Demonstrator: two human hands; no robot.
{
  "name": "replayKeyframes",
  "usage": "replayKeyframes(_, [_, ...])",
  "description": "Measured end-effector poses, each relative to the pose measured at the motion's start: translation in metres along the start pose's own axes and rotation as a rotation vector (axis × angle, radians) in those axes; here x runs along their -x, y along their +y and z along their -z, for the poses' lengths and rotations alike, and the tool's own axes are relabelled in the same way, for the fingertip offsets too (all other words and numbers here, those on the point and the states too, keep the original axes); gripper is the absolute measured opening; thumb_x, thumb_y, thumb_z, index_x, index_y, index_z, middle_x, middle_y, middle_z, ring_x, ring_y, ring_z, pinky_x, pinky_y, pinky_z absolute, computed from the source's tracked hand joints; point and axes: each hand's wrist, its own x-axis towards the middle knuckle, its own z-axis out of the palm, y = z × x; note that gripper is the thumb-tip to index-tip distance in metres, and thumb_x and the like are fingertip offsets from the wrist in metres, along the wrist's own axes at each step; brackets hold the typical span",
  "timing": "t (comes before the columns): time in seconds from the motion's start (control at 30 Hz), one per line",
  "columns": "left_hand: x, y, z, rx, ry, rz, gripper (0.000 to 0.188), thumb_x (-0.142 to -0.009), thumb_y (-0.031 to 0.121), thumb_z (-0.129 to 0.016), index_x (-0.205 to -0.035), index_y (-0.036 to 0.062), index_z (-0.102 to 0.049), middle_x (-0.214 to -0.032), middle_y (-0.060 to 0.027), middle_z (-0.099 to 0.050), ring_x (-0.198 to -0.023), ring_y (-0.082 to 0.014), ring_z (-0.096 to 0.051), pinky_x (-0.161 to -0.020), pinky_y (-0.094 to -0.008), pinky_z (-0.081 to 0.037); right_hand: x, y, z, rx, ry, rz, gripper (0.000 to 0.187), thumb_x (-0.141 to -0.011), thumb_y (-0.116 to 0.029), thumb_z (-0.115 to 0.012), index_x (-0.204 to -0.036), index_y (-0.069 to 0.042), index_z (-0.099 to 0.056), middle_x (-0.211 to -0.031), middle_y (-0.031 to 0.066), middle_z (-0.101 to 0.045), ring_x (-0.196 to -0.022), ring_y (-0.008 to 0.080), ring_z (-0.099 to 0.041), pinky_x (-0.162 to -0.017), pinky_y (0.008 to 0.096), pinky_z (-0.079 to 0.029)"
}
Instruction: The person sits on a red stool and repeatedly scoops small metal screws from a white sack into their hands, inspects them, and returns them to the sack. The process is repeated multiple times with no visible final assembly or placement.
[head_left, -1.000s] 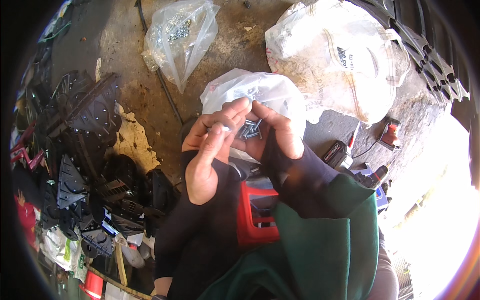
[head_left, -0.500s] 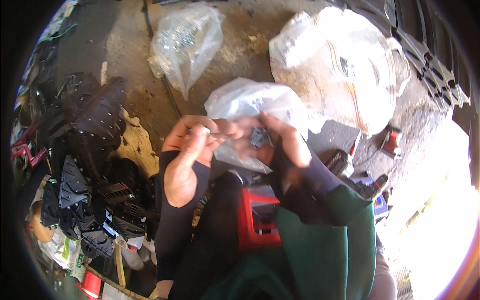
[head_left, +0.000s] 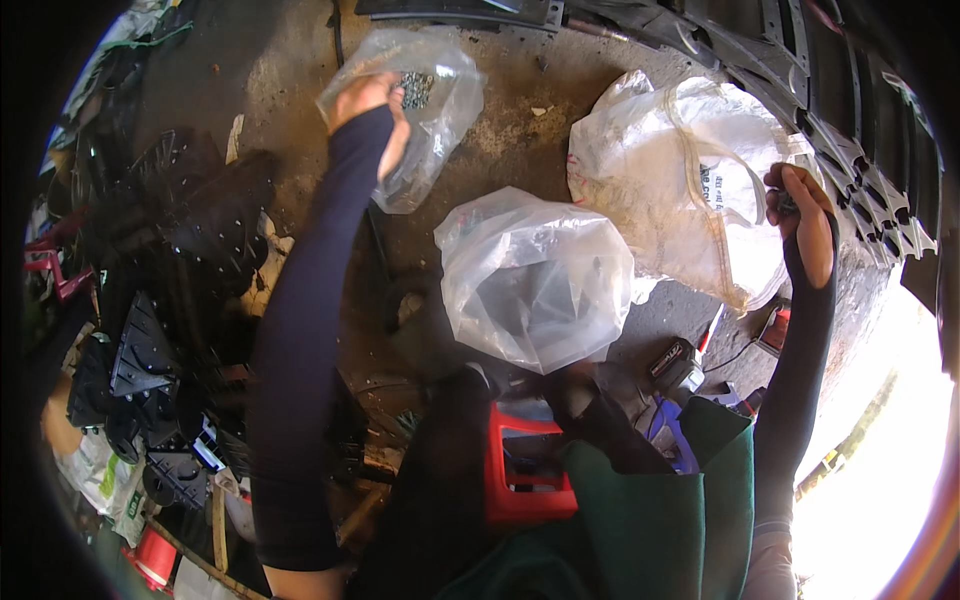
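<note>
My left hand (head_left: 372, 115) reaches into a clear plastic bag (head_left: 440, 135) at the far left. Small shiny metal pieces (head_left: 417, 90) lie in that bag beside my fingers, whose tips are hidden. Out to the right, my right hand (head_left: 808, 205) is closed around small dark grey parts (head_left: 786, 203), their exact kind unclear. It hovers over the right edge of a white woven sack (head_left: 650, 170). Between my arms stands a second clear plastic bag (head_left: 470, 290), its mouth spread wide and dark contents showing faintly inside.
A red plastic stool (head_left: 497, 480) is close to my legs. Right of it are a cordless tool's battery (head_left: 675, 365) and a red-handled item (head_left: 775, 328). Black moulded parts (head_left: 150, 350) pile up on the left. Dark slatted panels (head_left: 860, 150) line the far right.
My hands have parted from above the middle bag. The left went up and left into the bag of metal pieces; the right swung out to the white sack, still holding grey parts.
</note>
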Motion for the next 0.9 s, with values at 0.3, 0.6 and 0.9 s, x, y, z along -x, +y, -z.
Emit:
replayKeyframes(0.3, [0.069, 0.035, 0.041, 0.258, 0.015, 0.15, 0.033, -0.091, 0.021, -0.067, -0.119, 0.0021, -0.066, -0.116, -0.019, -0.069, -0.112, -0.0308, -0.065, -0.098, -0.0393, -0.047, -0.058, 0.039, 0.024, 0.119, -0.146, 0.028, 0.028, -0.091, -0.017, -0.061, -0.11, 0.002, -0.068, -0.102, 0.0085, -0.068, -0.091, 0.0168, -0.061, -0.081, 0.0279, -0.046])
replayKeyframes(0.6, [0.167, 0.095, 0.046, 0.388, -0.205, 0.448, 0.049, -0.086, 0.032, -0.074, -0.122, -0.0005, -0.063, -0.104, -0.0154, -0.068, -0.094, -0.0214, -0.064, -0.085, -0.0337, -0.05, 0.038, -0.002, -0.059, 0.584, 0.074, 0.407, 0.039, -0.098, -0.029, -0.06, -0.123, 0.0, -0.066, -0.117, 0.0141, -0.069, -0.111, 0.0213, -0.062, -0.095, 0.0339, -0.049])
replayKeyframes(0.9, [0.144, 0.074, 0.045, 0.424, -0.119, 0.541, 0.036, -0.094, 0.029, -0.067, -0.108, -0.0037, -0.07, -0.087, -0.0095, -0.07, -0.081, -0.0128, -0.061, -0.078, -0.0291, -0.048, 0.126, 0.04, -0.152, 0.833, -0.057, 0.42, 0.077, -0.077, -0.017, -0.08, -0.144, -0.006, -0.044, -0.114, 0.0201, -0.064, -0.115, 0.0391, -0.058, -0.096, 0.0457, -0.048])
